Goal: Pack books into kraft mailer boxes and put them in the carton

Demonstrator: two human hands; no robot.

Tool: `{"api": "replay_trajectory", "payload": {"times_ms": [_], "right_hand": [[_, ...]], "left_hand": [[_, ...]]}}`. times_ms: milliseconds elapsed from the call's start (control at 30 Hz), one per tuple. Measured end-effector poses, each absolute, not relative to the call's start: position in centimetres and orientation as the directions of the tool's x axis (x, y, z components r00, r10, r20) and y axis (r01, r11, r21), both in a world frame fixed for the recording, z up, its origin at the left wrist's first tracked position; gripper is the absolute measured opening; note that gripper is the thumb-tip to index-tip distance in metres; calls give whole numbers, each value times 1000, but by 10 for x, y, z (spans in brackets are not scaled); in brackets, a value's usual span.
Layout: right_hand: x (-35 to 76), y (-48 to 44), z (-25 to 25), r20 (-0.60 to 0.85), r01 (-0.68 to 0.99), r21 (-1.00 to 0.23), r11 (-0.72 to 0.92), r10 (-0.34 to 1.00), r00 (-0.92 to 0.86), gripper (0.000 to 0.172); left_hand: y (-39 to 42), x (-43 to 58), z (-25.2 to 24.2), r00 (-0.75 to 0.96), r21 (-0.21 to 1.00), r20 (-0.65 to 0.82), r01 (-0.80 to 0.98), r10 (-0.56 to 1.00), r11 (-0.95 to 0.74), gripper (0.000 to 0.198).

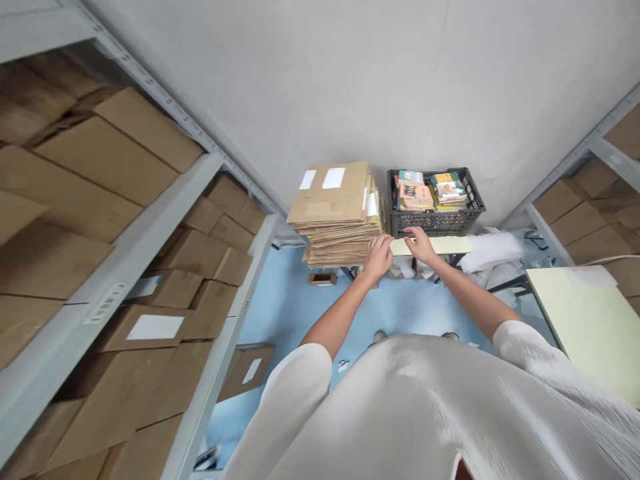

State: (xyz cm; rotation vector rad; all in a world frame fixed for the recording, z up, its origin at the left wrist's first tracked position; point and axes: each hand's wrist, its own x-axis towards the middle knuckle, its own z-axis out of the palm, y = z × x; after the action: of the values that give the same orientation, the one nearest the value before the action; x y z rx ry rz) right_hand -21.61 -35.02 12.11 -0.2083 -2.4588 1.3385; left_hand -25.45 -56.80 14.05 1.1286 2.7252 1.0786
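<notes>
1. A white shirt (pixel 425 400) fills the bottom edge. Two shoe tips (pixel 380 335) peep over it on the blue floor (pixel 280 300); the rest of the legs is hidden.
2. Two bare arms reach forward. The left hand (pixel 379 257) lies with bent fingers against the lower right corner of the stack (pixel 335 213). I cannot tell whether it pinches a sheet or only touches.
3. The right hand (pixel 420 243) is just beside it, fingers curled at the table's (pixel 450 245) front edge, under the crate's (pixel 435 220) front wall. Its grip is too small to make out.
4. One stack of flat cardboard sheets, too many to count, stands at the table's left end; the top sheet bears two white labels (pixel 333 177).
5. One black crate stands touching the stack on the right, with books (pixel 415 193) in about three piles; their titles are unreadable.
6. One small box (pixel 323 278) sits on the floor under the stack. Crumpled white paper (pixel 495 250) lies to the right of the table.
7. A second pale table (pixel 590 320) is cut off by the right edge.
8. Two grey racks: the left rack (pixel 150 220) holds many brown cartons (pixel 115 160), the right rack (pixel 575 160) a few, and both are cropped.
9. A plain grey wall (pixel 350 80) closes the far end.
</notes>
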Motion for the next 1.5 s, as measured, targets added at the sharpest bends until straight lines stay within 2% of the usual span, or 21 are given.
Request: {"api": "replay_trajectory", "payload": {"times_ms": [133, 267, 400, 533, 667, 900, 1200, 1500], "right_hand": [[-260, -412, 137, 302, -141, -765, 629, 157, -940, 37], [-293, -452, 151, 387, -225, -633, 741, 51, -921, 41], [-317, -472, 157, 402, -211, -521, 827, 20, -915, 44], [-333, -481, 159, 354, -126, -443, 888, 44, -934, 44], [-340, -486, 158, 351, -94, -436, 895, 73, -933, 47], [-344, -483, 153, 418, -182, -512, 839, 59, -906, 48], [-340, -486, 166, 354, -102, -422, 901, 61, -933, 42], [-337, -488, 183, 348, -124, -330, 936, -1, -938, 34]], "left_hand": [[-634, -290, 155, -776, 533, 317, 621, 546, 575, 49], [-672, -326, 167, -786, 444, 367, 617, 497, 649, 49], [-687, -360, 174, -796, 389, 377, 600, 473, 699, 53], [-691, -383, 176, -817, 362, 357, 568, 453, 739, 51], [-696, -394, 174, -826, 357, 327, 557, 459, 750, 47], [-705, -398, 173, -819, 323, 300, 569, 489, 756, 42], [-704, -401, 180, -816, 297, 287, 573, 501, 764, 42], [-708, -405, 182, -812, 309, 277, 581, 513, 753, 44]]}}
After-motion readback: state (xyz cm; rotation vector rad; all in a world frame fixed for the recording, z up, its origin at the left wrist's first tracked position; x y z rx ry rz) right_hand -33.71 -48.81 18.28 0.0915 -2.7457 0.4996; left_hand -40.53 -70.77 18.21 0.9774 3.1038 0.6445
